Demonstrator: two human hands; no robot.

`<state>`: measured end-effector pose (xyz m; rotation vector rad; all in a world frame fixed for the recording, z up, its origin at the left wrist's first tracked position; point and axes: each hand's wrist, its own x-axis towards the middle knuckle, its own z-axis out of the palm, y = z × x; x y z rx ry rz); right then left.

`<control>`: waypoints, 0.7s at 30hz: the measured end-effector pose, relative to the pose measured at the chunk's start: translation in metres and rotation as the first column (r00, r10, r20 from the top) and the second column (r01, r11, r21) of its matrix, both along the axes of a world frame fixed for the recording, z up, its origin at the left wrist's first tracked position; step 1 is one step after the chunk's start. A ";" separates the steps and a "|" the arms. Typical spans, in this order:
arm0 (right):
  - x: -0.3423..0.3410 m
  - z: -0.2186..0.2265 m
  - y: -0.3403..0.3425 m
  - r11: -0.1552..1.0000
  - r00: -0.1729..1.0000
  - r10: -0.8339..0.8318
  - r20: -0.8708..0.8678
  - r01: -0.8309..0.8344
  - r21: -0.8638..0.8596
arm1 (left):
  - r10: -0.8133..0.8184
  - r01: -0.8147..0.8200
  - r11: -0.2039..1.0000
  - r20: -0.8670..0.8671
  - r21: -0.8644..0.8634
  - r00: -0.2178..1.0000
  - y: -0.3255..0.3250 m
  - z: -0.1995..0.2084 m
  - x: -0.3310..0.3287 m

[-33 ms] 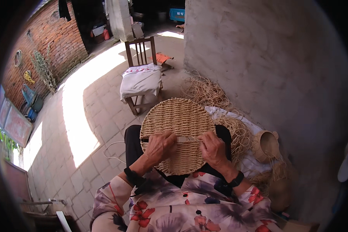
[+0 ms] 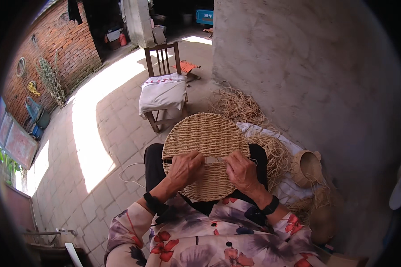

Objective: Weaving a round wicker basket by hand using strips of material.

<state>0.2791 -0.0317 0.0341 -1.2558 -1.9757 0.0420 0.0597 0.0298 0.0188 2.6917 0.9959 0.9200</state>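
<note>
A rough grey plastered wall (image 2: 307, 66) rises behind a brown wooden slat-backed chair (image 2: 161, 46) and loose heaps of tan cord (image 2: 272, 155). A round tan woven panel (image 2: 205, 133), with a narrow gap across it, sits over the person's lap. The left hand (image 2: 186, 169) and right hand (image 2: 242, 169) grip it, fingers curled along the gap; individual strands between the fingertips are too small to tell.

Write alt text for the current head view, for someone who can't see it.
The left hand and right hand grip a round woven panel at the narrow gap across it, above dark trousers. To the right are tangled tan cord and a round container; ahead, white cloth covers the seat of a wooden chair.
</note>
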 end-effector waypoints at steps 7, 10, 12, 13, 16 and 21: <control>-0.017 -0.014 0.011 0.998 0.999 0.033 -0.018 -0.034 -0.060 | 0.018 -0.018 1.000 -0.031 -0.002 0.999 -0.001 -0.001 0.002; -0.025 -0.015 0.010 0.995 0.993 0.076 -0.086 -0.081 -0.061 | 0.004 -0.005 1.000 0.047 0.021 0.999 -0.008 0.004 0.006; -0.023 -0.016 0.009 0.995 0.986 0.054 -0.158 -0.066 -0.070 | -0.020 0.020 1.000 0.074 -0.004 0.997 -0.010 0.010 0.007; -0.020 -0.016 0.008 0.996 0.973 0.029 -0.230 -0.049 -0.080 | -0.020 0.021 1.000 0.075 -0.004 0.997 -0.010 0.009 0.010; -0.009 -0.009 -0.002 0.984 0.962 -0.112 -0.250 0.072 -0.166 | 0.034 -0.027 0.998 0.111 -0.062 0.993 -0.009 0.005 0.011; 0.005 -0.009 -0.009 0.987 0.986 -0.117 -0.115 0.103 -0.123 | 0.006 -0.012 0.993 -0.051 -0.114 0.999 -0.007 0.000 0.015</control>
